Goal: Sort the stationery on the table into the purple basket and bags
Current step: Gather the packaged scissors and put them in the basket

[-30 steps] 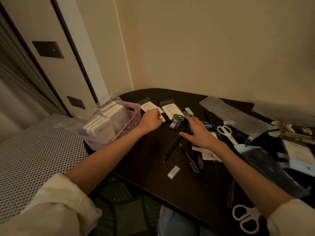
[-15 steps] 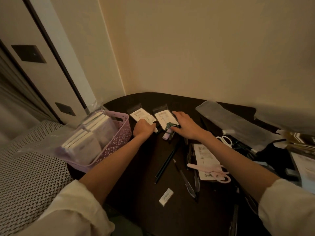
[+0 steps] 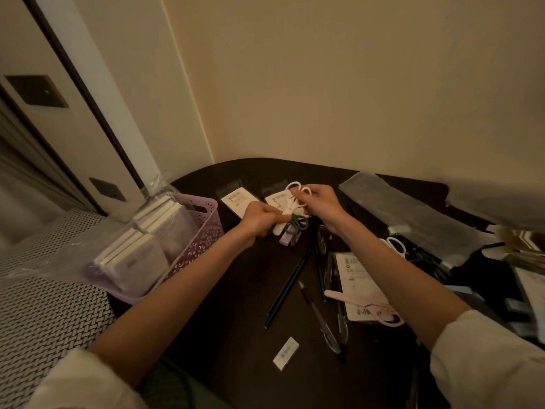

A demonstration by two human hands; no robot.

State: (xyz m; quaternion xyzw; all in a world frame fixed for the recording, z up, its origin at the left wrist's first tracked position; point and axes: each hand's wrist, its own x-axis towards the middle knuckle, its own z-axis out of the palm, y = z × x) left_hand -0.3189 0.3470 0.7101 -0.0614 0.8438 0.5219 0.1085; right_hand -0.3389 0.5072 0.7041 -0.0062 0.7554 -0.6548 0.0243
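White plastic-handled scissors (image 3: 290,202) now lifted off the dark wooden table (image 3: 236,320), where half a second ago none were held | handle loops pinched by right hand (image 3: 320,203), blade end gripped by left hand (image 3: 259,219) | held above small clear labelled bags (image 3: 236,197), purple perforated basket (image 3: 203,231) just left | bagging judged next.

Bare dark table (image 3: 236,290) runs from the near edge up between the purple basket (image 3: 203,231) at the left edge and a long pencil (image 3: 287,286). Toward the right edge, pens (image 3: 321,323), pink scissors (image 3: 362,302) and bags (image 3: 413,211) crowd the surface; a small eraser (image 3: 285,353) lies near the near edge.
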